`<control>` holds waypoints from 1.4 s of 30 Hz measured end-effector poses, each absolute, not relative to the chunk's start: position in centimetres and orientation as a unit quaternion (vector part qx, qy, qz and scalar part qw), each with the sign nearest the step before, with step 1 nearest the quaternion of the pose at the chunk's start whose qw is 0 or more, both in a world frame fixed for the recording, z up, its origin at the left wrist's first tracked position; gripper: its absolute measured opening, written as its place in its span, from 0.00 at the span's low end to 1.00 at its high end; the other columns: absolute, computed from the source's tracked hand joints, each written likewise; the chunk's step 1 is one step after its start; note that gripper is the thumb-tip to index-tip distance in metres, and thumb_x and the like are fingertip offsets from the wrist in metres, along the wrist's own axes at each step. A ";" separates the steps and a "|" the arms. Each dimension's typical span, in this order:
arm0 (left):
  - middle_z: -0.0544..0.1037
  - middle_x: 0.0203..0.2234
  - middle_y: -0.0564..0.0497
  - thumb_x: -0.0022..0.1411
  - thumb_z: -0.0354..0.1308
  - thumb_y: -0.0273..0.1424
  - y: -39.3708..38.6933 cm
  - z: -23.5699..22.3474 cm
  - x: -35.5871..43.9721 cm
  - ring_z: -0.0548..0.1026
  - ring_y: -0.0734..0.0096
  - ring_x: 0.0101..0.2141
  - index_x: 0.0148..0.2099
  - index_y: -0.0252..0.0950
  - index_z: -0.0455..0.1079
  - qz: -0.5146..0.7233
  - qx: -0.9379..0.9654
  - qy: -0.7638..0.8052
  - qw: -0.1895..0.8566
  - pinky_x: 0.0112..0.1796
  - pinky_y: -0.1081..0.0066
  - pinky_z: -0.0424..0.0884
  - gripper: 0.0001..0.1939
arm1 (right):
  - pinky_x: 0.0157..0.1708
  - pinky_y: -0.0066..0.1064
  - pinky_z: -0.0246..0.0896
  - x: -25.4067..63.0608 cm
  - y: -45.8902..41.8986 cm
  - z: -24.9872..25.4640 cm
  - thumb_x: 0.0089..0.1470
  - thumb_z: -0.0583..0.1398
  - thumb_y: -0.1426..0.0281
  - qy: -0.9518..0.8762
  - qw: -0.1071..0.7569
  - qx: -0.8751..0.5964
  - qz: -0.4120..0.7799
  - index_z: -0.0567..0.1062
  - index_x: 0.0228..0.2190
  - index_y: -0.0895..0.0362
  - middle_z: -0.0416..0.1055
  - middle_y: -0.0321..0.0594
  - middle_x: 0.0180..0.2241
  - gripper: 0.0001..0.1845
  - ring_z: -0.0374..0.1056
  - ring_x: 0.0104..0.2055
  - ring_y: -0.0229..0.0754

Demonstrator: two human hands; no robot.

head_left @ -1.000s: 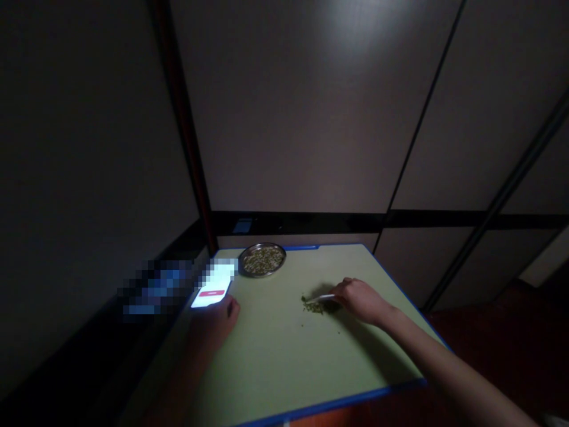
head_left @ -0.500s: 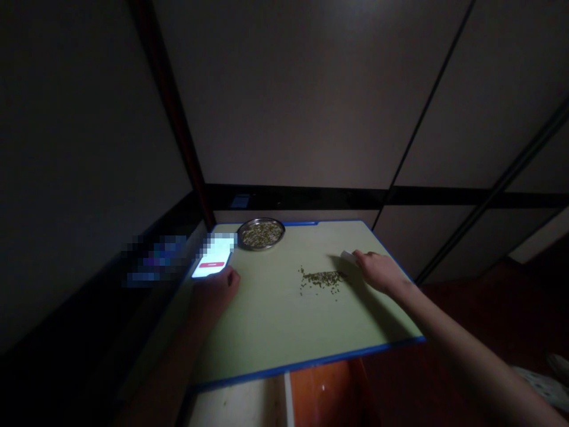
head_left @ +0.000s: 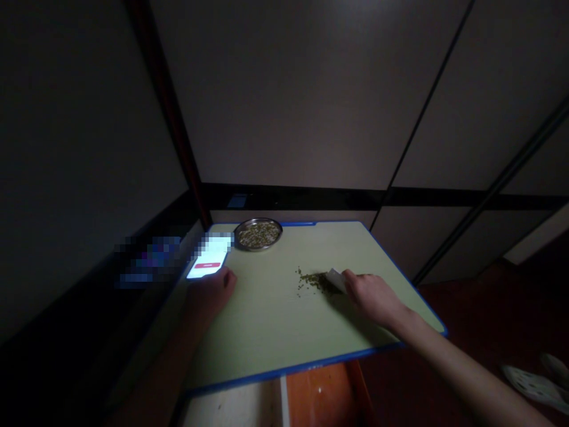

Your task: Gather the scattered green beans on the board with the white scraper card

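Observation:
My left hand (head_left: 212,292), in shadow at the table's left side, is closed around the lower end of a lit phone (head_left: 208,261); most of its fingers are hidden. A white, flat, card-like piece (head_left: 336,280) is pinched in my right hand (head_left: 370,296). Its edge is tilted down at the right end of a loose patch of small green beans (head_left: 312,280) on the pale green tabletop (head_left: 262,320). Behind the phone, toward the back left, a round metal plate (head_left: 258,249) holds more of these beans in a spread layer.
A blue rim (head_left: 284,373) edges the table. Wardrobe-like panels (head_left: 293,118) rise behind it. Below the front edge are an orange surface (head_left: 317,394) and a pale board (head_left: 235,406). Light-coloured shoes (head_left: 531,382) lie on the dark red floor at the right.
My right hand first swung away to the right, uncovering the beans, then came back left and nearer with the white piece at their right end. My left hand stays on the phone. The view shifted.

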State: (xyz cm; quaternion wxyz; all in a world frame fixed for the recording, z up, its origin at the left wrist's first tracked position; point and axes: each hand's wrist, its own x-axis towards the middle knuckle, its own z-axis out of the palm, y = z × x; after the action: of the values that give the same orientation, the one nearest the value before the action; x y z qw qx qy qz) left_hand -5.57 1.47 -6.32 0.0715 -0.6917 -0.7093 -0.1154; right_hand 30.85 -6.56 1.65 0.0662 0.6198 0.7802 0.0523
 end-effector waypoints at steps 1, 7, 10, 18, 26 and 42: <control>0.76 0.25 0.47 0.63 0.40 0.42 1.5 -6.4 -5.6 0.70 0.67 0.24 0.36 0.37 0.72 -0.115 -0.691 -0.709 0.075 0.26 0.72 0.54 0.22 | 0.29 0.30 0.51 31.1 -6.6 1.9 0.59 0.50 0.70 0.779 0.061 0.621 0.053 0.64 0.42 0.56 0.75 0.46 0.32 0.10 0.72 0.32 0.46; 0.77 0.25 0.48 0.63 0.39 0.41 1.7 -6.5 -5.6 0.71 0.67 0.25 0.35 0.38 0.71 -0.117 -0.691 -0.709 0.081 0.25 0.72 0.53 0.21 | 0.29 0.30 0.47 33.9 -6.8 3.3 0.61 0.48 0.68 0.782 0.003 0.621 0.050 0.67 0.38 0.55 0.74 0.44 0.32 0.10 0.70 0.33 0.44; 0.77 0.25 0.48 0.63 0.40 0.41 1.7 -6.5 -5.6 0.71 0.67 0.25 0.35 0.38 0.71 -0.115 -0.687 -0.713 0.079 0.24 0.72 0.53 0.21 | 0.30 0.29 0.47 35.0 -7.0 3.0 0.61 0.48 0.68 0.801 -0.015 0.599 0.020 0.68 0.37 0.55 0.73 0.43 0.32 0.10 0.68 0.33 0.41; 0.76 0.24 0.48 0.63 0.40 0.41 1.6 -6.4 -5.7 0.71 0.68 0.24 0.34 0.37 0.71 -0.115 -0.695 -0.705 0.079 0.25 0.72 0.53 0.20 | 0.31 0.29 0.45 34.1 -7.2 1.8 0.60 0.50 0.71 0.832 -0.040 0.553 0.008 0.68 0.35 0.55 0.71 0.40 0.31 0.07 0.65 0.32 0.39; 0.76 0.23 0.49 0.63 0.40 0.41 1.7 -6.6 -5.8 0.71 0.69 0.23 0.34 0.38 0.70 -0.117 -0.694 -0.707 0.068 0.24 0.73 0.52 0.20 | 0.30 0.28 0.44 32.4 -7.0 1.5 0.58 0.52 0.73 0.843 -0.042 0.536 0.003 0.68 0.34 0.56 0.71 0.40 0.31 0.05 0.64 0.31 0.38; 0.76 0.23 0.50 0.64 0.40 0.40 1.8 -6.9 -5.9 0.70 0.69 0.23 0.35 0.38 0.71 -0.112 -0.698 -0.700 0.106 0.25 0.72 0.52 0.20 | 0.31 0.27 0.48 31.1 -7.1 2.3 0.57 0.53 0.75 0.868 -0.059 0.491 -0.046 0.69 0.34 0.56 0.72 0.40 0.32 0.06 0.66 0.32 0.38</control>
State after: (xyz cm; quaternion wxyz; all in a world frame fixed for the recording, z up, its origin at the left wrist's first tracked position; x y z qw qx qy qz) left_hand -5.90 1.85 -6.88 0.1057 -0.6978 -0.6995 -0.1120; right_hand 31.05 -7.12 2.29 -0.0595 0.4909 0.8680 -0.0456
